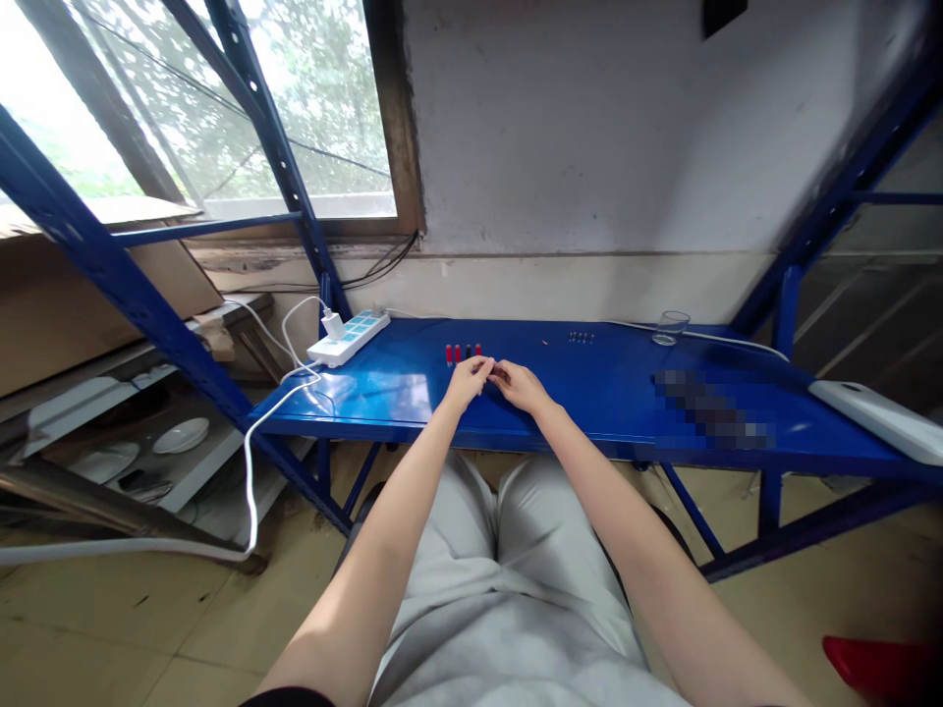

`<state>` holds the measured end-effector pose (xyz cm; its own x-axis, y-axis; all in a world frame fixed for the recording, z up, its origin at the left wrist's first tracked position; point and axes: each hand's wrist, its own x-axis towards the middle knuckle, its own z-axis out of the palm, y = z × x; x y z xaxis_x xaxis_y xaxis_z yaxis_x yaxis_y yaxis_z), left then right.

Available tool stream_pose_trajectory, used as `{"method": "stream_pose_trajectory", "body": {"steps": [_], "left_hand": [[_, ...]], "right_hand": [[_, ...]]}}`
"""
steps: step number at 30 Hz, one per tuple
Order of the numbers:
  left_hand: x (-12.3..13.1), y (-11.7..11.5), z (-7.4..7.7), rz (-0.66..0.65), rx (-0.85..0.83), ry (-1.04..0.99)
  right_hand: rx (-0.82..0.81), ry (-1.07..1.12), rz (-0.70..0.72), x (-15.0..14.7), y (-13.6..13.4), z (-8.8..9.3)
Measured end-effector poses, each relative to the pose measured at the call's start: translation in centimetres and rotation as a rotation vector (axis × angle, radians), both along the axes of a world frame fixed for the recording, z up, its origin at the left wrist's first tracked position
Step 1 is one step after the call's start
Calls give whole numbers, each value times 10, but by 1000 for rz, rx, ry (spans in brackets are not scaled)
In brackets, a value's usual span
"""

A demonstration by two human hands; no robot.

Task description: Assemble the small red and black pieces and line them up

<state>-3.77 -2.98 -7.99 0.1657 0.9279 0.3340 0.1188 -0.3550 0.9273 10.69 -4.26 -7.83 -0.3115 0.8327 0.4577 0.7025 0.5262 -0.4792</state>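
My left hand [469, 378] and my right hand [518, 383] meet over the middle of the blue metal shelf [413, 398], fingertips almost touching. Both are curled in a pinch around something small between them that I cannot make out. Just beyond the left hand stands a short row of small red and black pieces [463, 353]. Farther back and right lies a small cluster of dark pieces [582, 337].
A white power strip [349, 337] with a plugged charger and white cable lies at the shelf's back left. A clear glass [670, 327] stands at the back right, a white flat object [880, 417] at the far right edge. Blue rack posts flank the shelf; plates sit low on the left.
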Motion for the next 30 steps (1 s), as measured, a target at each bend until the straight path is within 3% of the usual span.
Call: {"method": "stream_pose_trajectory", "body": {"steps": [8,15,19,30], "left_hand": [[0,0,1,6,-28,21],[-1,4,-4,34,-47,80],[-1,4,-6,30,-54,128],[-3,0,-2,18,-54,163]], "right_hand": [[20,23,-24,1,-2,2],[4,186,-366,12,1,6],[-70,293,-420,21,10,8],[-123,-22,-449,54,54,4]]}}
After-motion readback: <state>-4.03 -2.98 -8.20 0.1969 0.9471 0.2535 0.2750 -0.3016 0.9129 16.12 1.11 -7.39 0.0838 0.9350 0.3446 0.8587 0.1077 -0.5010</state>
